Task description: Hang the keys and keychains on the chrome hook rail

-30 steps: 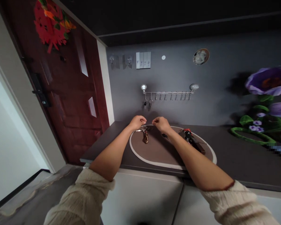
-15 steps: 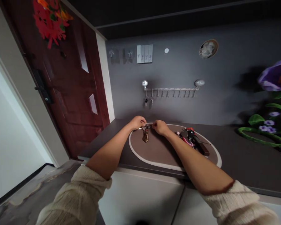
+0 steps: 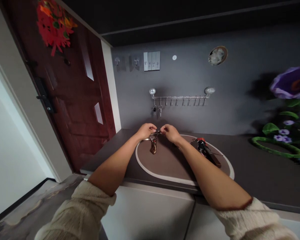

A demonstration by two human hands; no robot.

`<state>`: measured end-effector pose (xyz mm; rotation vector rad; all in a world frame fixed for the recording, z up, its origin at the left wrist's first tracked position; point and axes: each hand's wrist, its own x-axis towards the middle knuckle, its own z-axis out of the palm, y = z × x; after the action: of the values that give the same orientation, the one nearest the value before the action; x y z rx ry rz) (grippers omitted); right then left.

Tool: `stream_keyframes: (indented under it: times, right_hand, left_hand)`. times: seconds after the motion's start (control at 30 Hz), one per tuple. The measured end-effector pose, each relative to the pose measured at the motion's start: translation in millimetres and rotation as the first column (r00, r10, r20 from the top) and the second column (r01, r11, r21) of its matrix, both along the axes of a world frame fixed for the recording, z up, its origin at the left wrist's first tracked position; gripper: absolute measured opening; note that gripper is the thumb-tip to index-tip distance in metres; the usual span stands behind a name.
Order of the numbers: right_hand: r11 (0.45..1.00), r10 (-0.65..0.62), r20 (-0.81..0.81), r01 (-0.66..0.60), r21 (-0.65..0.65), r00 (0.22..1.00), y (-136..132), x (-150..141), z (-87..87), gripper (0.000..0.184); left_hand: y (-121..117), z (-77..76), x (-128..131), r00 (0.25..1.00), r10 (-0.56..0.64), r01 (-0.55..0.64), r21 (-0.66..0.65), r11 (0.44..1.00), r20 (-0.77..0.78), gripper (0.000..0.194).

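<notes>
Both hands meet above the far left part of a brown oval mat (image 3: 165, 163) with a pale rim. Between their fingertips is a small bunch of keys (image 3: 158, 132). My left hand (image 3: 147, 130) pinches it from the left side, and a brown patterned key fob (image 3: 153, 146) hangs below. My right hand (image 3: 170, 132) pinches the bunch from the right, its thumb and finger pressed together. Single keys are too small to tell apart. Behind the hands, two keys hang on the hooks of a clear rail (image 3: 181, 97) on the wall, one of them a silver key (image 3: 160, 111).
A pile of keys and fobs (image 3: 202, 146) lies on the mat's right side, partly behind my right forearm. Purple artificial flowers (image 3: 290, 83) with a green looped base (image 3: 260, 146) stand at the right. A dark red door (image 3: 72, 100) is at the left. A dark shelf overhangs above.
The fingertips have risen a little off the mat with the keys, the hands closer together. The view has shifted slightly.
</notes>
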<state>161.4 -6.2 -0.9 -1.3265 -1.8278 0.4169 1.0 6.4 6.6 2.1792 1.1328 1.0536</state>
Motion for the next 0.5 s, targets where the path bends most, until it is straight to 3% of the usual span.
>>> stream_keyframes:
  times: [0.5]
  right_hand:
    - [0.988,0.130,-0.134,-0.117,0.101,0.982,3,2,1.2,0.013]
  left_hand:
    - [-11,8.0,3,0.997,-0.053,0.047,0.093,0.995,0.065,0.019]
